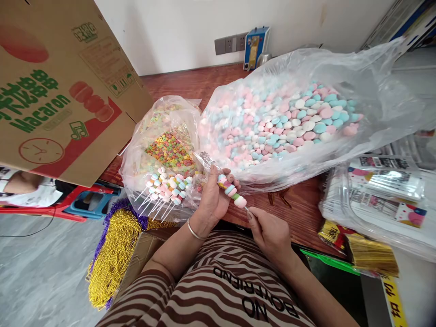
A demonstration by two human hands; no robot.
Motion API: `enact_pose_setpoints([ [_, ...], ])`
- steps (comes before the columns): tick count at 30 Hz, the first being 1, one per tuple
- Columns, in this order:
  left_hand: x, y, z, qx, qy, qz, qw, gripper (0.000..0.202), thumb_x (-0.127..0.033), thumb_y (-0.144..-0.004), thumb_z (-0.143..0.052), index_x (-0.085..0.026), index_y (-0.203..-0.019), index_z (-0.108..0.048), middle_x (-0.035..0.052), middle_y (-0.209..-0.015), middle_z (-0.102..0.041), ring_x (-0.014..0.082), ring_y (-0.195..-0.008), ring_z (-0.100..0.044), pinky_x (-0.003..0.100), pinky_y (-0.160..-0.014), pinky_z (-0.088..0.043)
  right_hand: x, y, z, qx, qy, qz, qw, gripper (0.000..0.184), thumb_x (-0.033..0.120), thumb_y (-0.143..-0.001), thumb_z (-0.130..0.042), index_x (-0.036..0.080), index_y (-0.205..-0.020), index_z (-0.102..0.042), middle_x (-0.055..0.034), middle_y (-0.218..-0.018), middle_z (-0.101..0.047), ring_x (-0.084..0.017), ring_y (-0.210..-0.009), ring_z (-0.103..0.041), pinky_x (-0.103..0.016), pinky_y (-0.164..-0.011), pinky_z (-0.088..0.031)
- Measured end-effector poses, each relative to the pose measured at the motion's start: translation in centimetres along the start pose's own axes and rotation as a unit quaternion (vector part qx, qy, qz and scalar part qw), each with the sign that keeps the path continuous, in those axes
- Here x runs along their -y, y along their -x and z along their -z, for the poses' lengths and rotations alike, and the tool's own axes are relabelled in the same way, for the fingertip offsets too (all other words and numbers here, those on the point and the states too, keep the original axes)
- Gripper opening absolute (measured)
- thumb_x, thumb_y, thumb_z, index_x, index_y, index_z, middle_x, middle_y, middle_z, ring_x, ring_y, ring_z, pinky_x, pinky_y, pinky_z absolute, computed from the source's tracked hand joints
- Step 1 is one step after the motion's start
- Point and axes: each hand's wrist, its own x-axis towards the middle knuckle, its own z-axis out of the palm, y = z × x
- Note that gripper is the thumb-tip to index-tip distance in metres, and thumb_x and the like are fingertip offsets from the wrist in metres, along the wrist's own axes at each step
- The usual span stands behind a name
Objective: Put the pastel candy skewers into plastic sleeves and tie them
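A candy skewer (233, 192) of pastel pieces and colored rings lies between my hands, pointing down to the right. My left hand (211, 200) is closed around its upper part and a small clear printed bag (205, 160); whether the candy is inside the bag is hard to see. At the lower end, my right hand (270, 230) pinches the stick. Left of my hands, several finished candy skewers (168, 187) with white sticks rest on a plastic bag of colorful ring candies (172, 150). Beyond my hands spreads a large clear bag of pink, blue and white candies (289, 122).
A big cardboard box (68, 86) stands at the left. Packs of clear printed bags (384, 186) and gold twist ties (373, 254) lie at the right. A blue device (257, 47) sits against the wall. Gold bead strands (116, 254) hang below the table's left side.
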Motion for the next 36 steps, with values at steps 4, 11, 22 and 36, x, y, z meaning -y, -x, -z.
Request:
enact_pose_setpoints([
  [4, -0.2, 0.2, -0.3, 0.020, 0.009, 0.021, 1.000, 0.052, -0.068, -0.088, -0.061, -0.017, -0.079, -0.061, -0.0030, -0.059, -0.046, 0.0131, -0.058, -0.054, 0.028, -0.065, -0.054, 0.7, 0.1, 0.3, 0.105, -0.364, -0.252, 0.890, 0.037, 0.053, -0.100, -0.053, 0.020, -0.088, -0.063, 0.0065, -0.053, -0.045, -0.010, -0.044, -0.037, -0.024, -0.044, -0.031],
  [11, 1.0, 0.5, -0.8, 0.026, -0.014, -0.016, 0.999, 0.054, -0.071, -0.084, -0.064, -0.018, -0.073, -0.058, -0.0039, -0.058, -0.045, 0.0118, -0.056, -0.052, 0.026, -0.062, -0.051, 1.3, 0.3, -0.8, 0.094, -0.422, -0.312, 0.846, 0.036, 0.054, -0.098, -0.056, 0.020, -0.088, -0.063, 0.0102, -0.049, -0.035, -0.008, -0.038, -0.027, -0.023, -0.040, -0.028],
  [22, 1.2, -0.9, 0.3, -0.009, -0.019, -0.048, 0.999, 0.023, -0.014, -0.083, -0.078, -0.016, -0.103, -0.067, 0.0036, -0.093, -0.072, 0.0138, -0.078, -0.068, 0.027, -0.074, -0.055, -0.3, 0.5, -1.1, -0.110, 0.196, 0.126, 0.966, 0.012, 0.010, -0.098, -0.056, 0.014, -0.108, -0.063, -0.0008, -0.064, -0.064, -0.016, -0.056, -0.055, -0.031, -0.060, -0.039],
  [36, 1.2, -0.4, -0.2, 0.110, 0.031, 0.016, 0.993, 0.034, -0.049, -0.098, -0.059, -0.017, -0.104, -0.069, -0.0028, -0.069, -0.051, 0.0106, -0.063, -0.055, 0.026, -0.074, -0.057, 1.4, 0.4, -0.2, 0.104, -0.463, -0.309, 0.824, 0.036, 0.049, -0.104, -0.043, 0.021, -0.088, -0.059, 0.0138, -0.044, -0.024, -0.009, -0.034, -0.020, -0.025, -0.040, -0.032],
])
